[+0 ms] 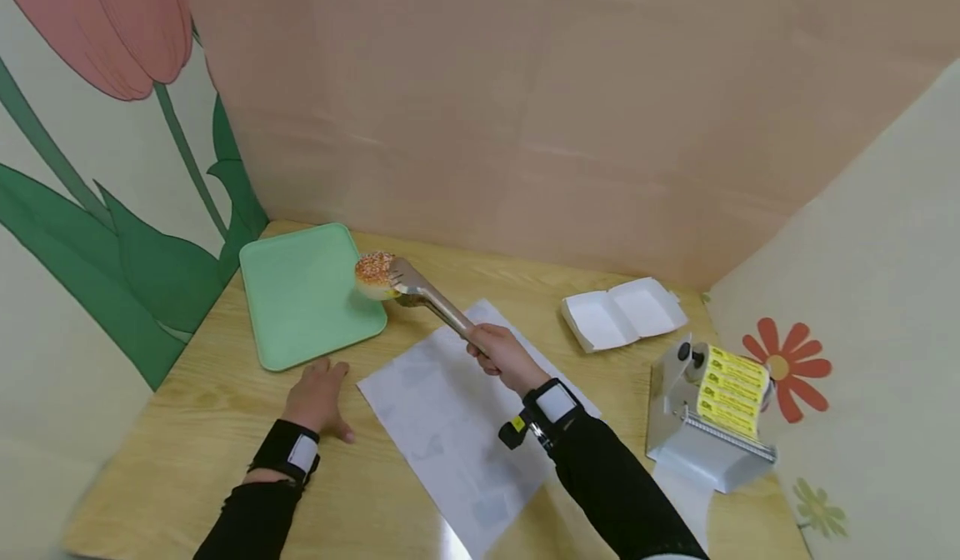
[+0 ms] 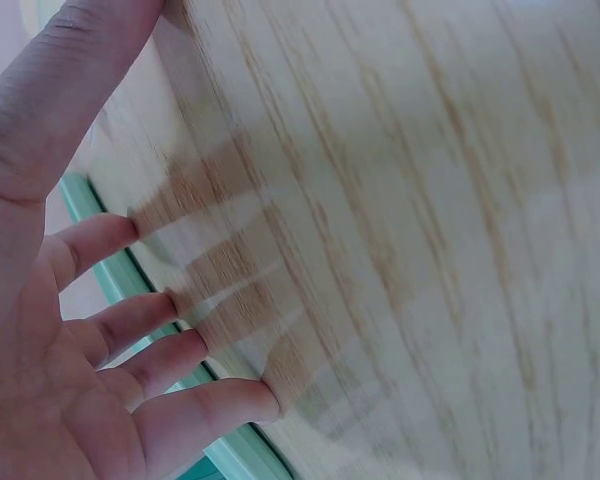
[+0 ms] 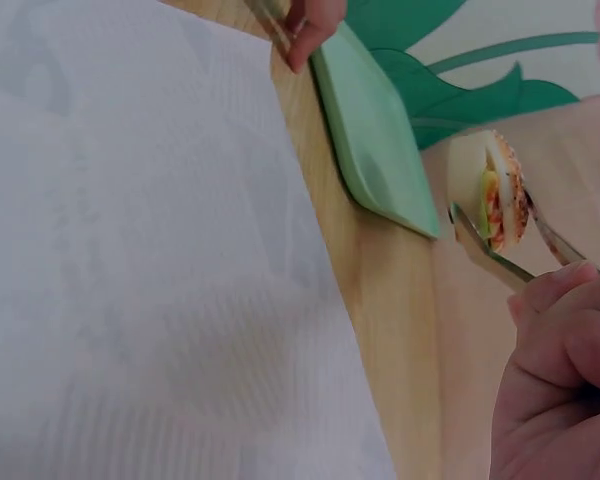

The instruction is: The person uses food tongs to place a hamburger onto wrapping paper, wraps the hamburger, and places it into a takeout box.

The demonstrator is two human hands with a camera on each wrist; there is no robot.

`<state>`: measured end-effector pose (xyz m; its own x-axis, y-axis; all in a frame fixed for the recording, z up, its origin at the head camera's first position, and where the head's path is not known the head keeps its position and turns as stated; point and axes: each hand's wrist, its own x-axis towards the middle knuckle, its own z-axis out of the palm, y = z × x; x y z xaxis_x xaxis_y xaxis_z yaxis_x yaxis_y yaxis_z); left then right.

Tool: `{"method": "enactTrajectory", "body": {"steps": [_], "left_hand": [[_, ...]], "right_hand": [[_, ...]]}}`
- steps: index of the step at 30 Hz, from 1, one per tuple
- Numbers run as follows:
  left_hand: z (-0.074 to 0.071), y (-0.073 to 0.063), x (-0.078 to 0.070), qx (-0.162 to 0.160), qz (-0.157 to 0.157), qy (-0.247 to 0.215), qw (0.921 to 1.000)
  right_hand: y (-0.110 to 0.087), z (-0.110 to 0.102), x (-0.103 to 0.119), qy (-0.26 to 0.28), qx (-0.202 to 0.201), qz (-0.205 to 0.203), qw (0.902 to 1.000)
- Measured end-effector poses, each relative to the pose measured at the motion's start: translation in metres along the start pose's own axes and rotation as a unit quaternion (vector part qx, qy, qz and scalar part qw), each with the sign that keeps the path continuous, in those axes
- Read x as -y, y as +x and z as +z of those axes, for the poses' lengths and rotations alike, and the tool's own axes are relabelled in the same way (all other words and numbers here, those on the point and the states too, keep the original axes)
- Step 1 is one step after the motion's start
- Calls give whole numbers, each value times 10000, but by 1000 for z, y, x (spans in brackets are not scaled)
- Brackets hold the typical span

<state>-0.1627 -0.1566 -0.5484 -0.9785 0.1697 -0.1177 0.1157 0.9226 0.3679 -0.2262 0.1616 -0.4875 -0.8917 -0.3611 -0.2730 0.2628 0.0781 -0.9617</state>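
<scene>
In my head view, the right hand point(image 1: 510, 358) grips a pair of metal tongs point(image 1: 446, 305), and their tips pinch a seeded burger point(image 1: 374, 275) in the air by the right edge of the green tray point(image 1: 309, 295). My left hand point(image 1: 313, 397) holds nothing; its fingers are spread on the counter point(image 1: 172, 460), just beside the tray's near edge. A sheet of white paper point(image 1: 442, 414) lies under my right forearm. Toward the right I have an unfolded white box point(image 1: 624, 316) and, nearer me, a label dispenser point(image 1: 705, 439) carrying a yellow roll point(image 1: 729, 392).

From the left wrist, I see that hand spread wide, fingertips meeting the wood grain, with the tray's rim behind them.

From the right wrist, I see the burger side-on between the two tong arms, greenish and reddish layers showing between its bun halves, with the paper filling the left side.
</scene>
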Motion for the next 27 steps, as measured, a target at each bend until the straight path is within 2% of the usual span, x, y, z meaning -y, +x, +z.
{"method": "enactTrajectory", "body": {"steps": [5, 12, 20, 27], "left_hand": [[-1, -2, -1, 33, 26, -22, 10000], [-4, -6, -7, 84, 42, -66, 9999], [-4, -8, -7, 114, 131, -156, 9997], [-7, -6, -8, 188, 164, -143, 9996]], "right_hand": [[-41, -33, -4, -58, -199, -26, 9998], [-90, -72, -6, -228, -213, -119, 9994], [-144, -101, -15, -434, -18, 67, 9990], [-187, -117, -31, -529, 48, 230, 9983]]}}
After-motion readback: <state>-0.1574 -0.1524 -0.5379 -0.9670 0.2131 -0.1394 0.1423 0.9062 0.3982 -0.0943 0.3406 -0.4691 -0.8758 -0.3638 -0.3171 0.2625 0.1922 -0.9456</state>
